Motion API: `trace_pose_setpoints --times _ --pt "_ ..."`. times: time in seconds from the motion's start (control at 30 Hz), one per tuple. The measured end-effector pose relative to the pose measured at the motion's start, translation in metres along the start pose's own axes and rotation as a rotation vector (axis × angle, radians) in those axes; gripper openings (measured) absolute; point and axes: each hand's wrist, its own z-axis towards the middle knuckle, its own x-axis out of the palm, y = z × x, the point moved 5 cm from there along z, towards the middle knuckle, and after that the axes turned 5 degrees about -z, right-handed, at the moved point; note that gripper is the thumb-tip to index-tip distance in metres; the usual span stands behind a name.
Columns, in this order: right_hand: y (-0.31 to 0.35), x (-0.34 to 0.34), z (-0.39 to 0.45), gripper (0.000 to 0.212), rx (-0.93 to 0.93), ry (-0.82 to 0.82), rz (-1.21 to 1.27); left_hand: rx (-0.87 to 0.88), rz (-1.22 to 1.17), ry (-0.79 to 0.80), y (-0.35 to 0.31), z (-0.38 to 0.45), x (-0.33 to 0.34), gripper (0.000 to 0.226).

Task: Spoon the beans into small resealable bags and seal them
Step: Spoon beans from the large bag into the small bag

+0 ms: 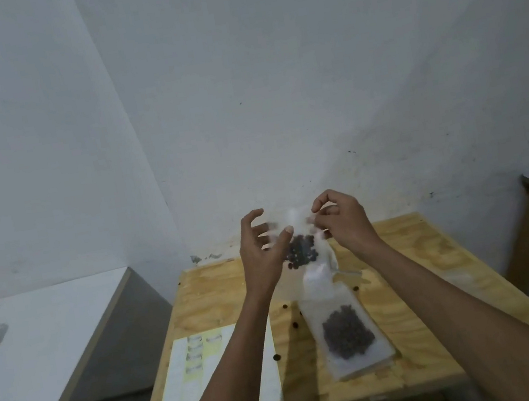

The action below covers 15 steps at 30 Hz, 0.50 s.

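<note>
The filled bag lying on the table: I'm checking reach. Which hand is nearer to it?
Right, narrowly. Both hands are raised above and beyond the filled bag; the right hand is more directly over it, the left hand off to its left.

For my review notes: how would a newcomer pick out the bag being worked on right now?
Start at the plywood table. Above its far end, the left hand and right hand hold up a clear bag of dark beans. The other filled bag lies flat on the table.

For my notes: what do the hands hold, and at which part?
A small clear bag of beans, held up by its top edge between left hand and right hand.
</note>
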Motion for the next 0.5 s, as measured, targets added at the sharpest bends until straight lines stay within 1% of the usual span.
trace_pose_setpoints --times 0.07,0.1,0.17,0.27,0.4,0.5 --pt "0.003 -0.005 -0.005 0.022 -0.043 -0.006 -0.02 -0.044 -0.103 0.015 -0.013 0.001 0.0 0.03" --pt "0.007 -0.005 -0.008 0.023 -0.057 0.003 -0.02 -0.065 -0.14 0.037 -0.018 0.001 0.001 0.023" --pt "0.015 -0.006 -0.016 0.016 -0.082 0.034 0.022 -0.084 -0.171 0.076 -0.027 0.0 0.005 0.015" --pt "0.023 -0.008 -0.023 0.006 -0.097 0.041 0.081 -0.084 -0.189 0.106 -0.038 -0.005 0.011 0.011" --pt "0.025 -0.009 -0.028 0.008 -0.095 0.035 0.088 -0.082 -0.227 0.099 -0.045 -0.013 0.015 0.013" --pt "0.025 -0.007 -0.033 0.008 -0.073 0.015 0.116 -0.098 -0.268 0.051 -0.045 -0.017 0.016 0.013"
